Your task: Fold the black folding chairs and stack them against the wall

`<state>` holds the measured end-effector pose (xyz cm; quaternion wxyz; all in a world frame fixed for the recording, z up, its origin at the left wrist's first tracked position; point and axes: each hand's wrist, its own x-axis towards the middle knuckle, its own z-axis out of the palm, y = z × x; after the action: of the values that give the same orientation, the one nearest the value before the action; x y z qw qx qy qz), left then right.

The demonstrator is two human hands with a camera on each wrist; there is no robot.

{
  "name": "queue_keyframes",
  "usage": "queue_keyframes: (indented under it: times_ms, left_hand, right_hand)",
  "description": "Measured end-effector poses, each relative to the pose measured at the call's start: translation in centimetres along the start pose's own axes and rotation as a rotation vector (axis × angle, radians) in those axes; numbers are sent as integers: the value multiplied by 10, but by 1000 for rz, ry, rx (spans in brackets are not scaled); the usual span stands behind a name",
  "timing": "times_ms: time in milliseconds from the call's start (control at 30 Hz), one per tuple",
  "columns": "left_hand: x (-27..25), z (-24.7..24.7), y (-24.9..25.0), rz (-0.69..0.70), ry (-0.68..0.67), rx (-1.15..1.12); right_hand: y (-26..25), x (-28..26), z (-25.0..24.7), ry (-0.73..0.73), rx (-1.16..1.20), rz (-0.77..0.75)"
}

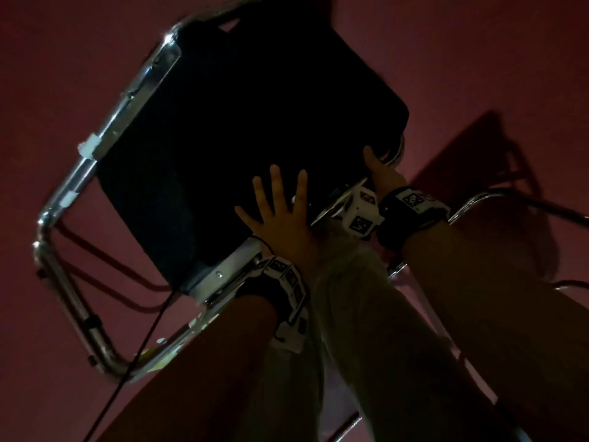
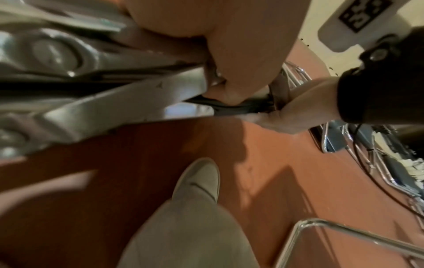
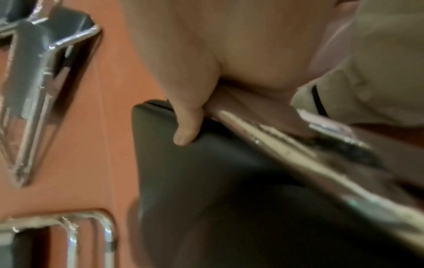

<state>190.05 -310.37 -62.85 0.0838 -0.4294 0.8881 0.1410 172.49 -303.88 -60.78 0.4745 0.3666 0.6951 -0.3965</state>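
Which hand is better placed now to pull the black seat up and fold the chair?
Probably right: the right hand already grips the black seat's corner edge, while the left hand only lies flat on top.

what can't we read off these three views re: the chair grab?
- Right hand fingers: in the head view only the thumb shows on the black seat; the seat corner hides the rest. The right wrist view is blurred there.
- Left hand: spread flat on the seat in the head view; the left wrist view is blurred and too close to show contact.
- Chair legs: the forearms cover them and the bottom edge cuts them off in the head view.
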Motion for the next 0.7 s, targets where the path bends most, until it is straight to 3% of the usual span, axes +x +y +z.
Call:
queue_keyframes:
  times_ms: [167, 433, 533, 700]
  left_hand:
    - [-2, 39, -27, 87, 39, -9]
    - [21, 82, -129, 216, 21, 112]
    - [22, 101, -140, 228, 52, 147]
    - [17, 123, -142, 221, 77, 211]
  right_hand:
    - [25, 30, 24, -19, 31, 17]
    - [55, 65, 95, -143, -48, 101]
    - [62, 74, 109, -208, 12, 129]
    - [74, 94, 107, -193, 108, 158]
